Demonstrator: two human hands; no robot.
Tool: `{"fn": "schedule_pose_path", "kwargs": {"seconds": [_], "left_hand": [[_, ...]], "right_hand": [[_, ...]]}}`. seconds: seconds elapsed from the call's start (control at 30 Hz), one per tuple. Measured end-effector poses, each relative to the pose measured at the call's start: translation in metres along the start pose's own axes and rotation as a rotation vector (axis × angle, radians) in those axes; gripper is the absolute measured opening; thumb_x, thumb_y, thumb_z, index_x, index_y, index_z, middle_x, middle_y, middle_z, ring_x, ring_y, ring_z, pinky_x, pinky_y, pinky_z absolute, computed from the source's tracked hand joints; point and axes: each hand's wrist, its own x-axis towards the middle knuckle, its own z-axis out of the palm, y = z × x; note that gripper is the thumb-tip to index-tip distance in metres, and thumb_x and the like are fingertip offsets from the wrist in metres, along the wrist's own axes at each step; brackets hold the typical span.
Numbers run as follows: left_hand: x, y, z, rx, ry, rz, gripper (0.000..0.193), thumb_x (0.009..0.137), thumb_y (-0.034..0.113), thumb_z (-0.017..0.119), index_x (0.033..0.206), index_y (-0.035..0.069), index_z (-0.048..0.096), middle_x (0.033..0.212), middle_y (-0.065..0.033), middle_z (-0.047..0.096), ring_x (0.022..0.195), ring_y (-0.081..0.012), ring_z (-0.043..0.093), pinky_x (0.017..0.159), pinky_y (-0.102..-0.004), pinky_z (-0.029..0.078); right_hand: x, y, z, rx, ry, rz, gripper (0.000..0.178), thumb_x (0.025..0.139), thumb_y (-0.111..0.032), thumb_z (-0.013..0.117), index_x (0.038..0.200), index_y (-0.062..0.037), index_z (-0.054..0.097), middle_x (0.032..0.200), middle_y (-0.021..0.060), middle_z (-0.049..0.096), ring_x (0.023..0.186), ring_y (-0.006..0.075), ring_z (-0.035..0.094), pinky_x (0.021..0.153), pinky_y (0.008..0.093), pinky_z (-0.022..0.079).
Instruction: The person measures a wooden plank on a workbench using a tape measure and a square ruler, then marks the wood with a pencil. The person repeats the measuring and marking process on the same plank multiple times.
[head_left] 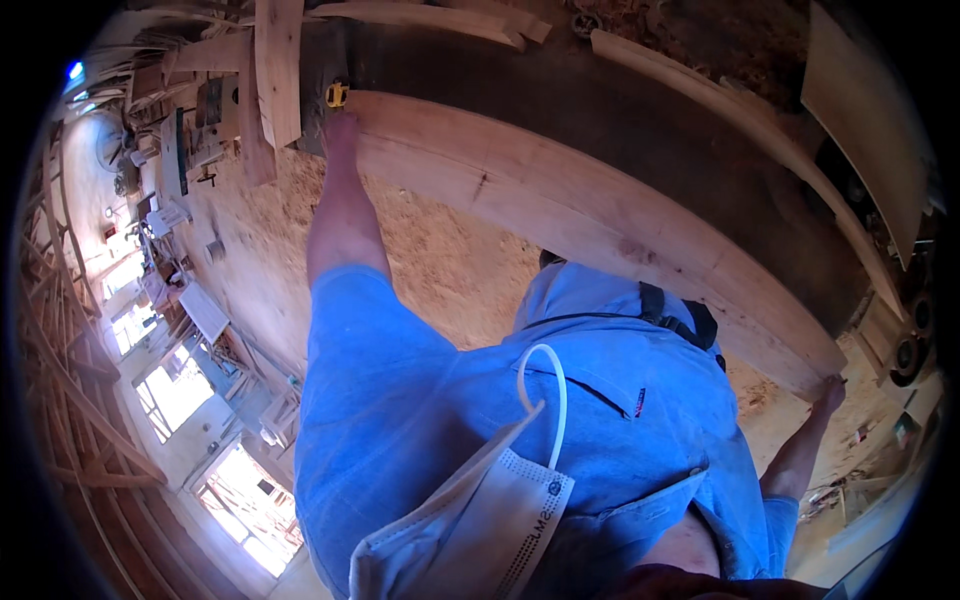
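A long, pale wooden board [560,190] lies crosswise in front of me, along the near side of a dark, flat machine bed or bench top [600,135]. My left hand [342,130] is closed at the board's left end; its fingertips are small and partly hidden. Just beyond that hand, a yellow tape measure [337,95] sits on the dark surface. With my right arm stretched out, my right hand [828,393] grips the right end of the board.
An upright plank [278,70] stands by the left end of the bed. More boards [740,110] lie along its far side, and a pale panel [865,130] leans at the far right. Sawdust covers the floor [440,250]. A white face mask [470,520] hangs before my blue shirt.
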Motion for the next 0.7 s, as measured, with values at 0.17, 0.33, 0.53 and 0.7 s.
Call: {"fn": "schedule_pose_path", "kwargs": {"seconds": [0.17, 0.33, 0.53, 0.7], "left_hand": [[0.018, 0.006, 0.019, -0.004, -0.005, -0.006, 0.034, 0.097, 0.024, 0.049, 0.104, 0.005, 0.076, 0.107, -0.0203, 0.072, 0.104, -0.0351, 0.070, 0.088, -0.0490, 0.056], [0.016, 0.018, 0.038, -0.196, 0.057, -0.067, 0.033, 0.095, 0.025, 0.050, 0.101, 0.003, 0.075, 0.102, -0.0212, 0.072, 0.102, -0.0361, 0.070, 0.086, -0.0484, 0.055], [0.012, -0.005, 0.017, -0.115, 0.084, 0.050, 0.029, 0.093, 0.023, 0.052, 0.095, 0.005, 0.075, 0.100, -0.0197, 0.073, 0.098, -0.0358, 0.071, 0.083, -0.0492, 0.056], [0.007, 0.016, -0.001, -0.005, 0.002, 0.064, 0.032, 0.095, 0.025, 0.050, 0.100, 0.006, 0.075, 0.103, -0.0186, 0.073, 0.097, -0.0361, 0.071, 0.083, -0.0488, 0.056]], "right_hand": [[0.001, 0.015, -0.012, 0.105, 0.019, 0.020, 0.043, 0.088, -0.017, 0.058, 0.123, 0.0073, 0.063, 0.106, 0.0143, 0.066, 0.094, 0.0238, 0.060, 0.084, 0.0413, 0.049], [0.026, 0.048, -0.034, -0.133, 0.046, -0.223, 0.055, 0.088, -0.013, 0.055, 0.139, 0.0062, 0.052, 0.125, 0.0145, 0.061, 0.105, 0.0231, 0.059, 0.095, 0.0372, 0.048], [0.007, 0.021, -0.005, 0.109, -0.088, -0.098, 0.045, 0.088, -0.014, 0.053, 0.128, 0.0034, 0.059, 0.118, 0.0136, 0.065, 0.107, 0.0238, 0.061, 0.093, 0.0387, 0.049], [-0.025, -0.008, -0.001, 0.105, 0.005, -0.029, 0.043, 0.085, -0.015, 0.051, 0.124, 0.0027, 0.060, 0.114, 0.0146, 0.066, 0.105, 0.0259, 0.063, 0.089, 0.0399, 0.051]]}}
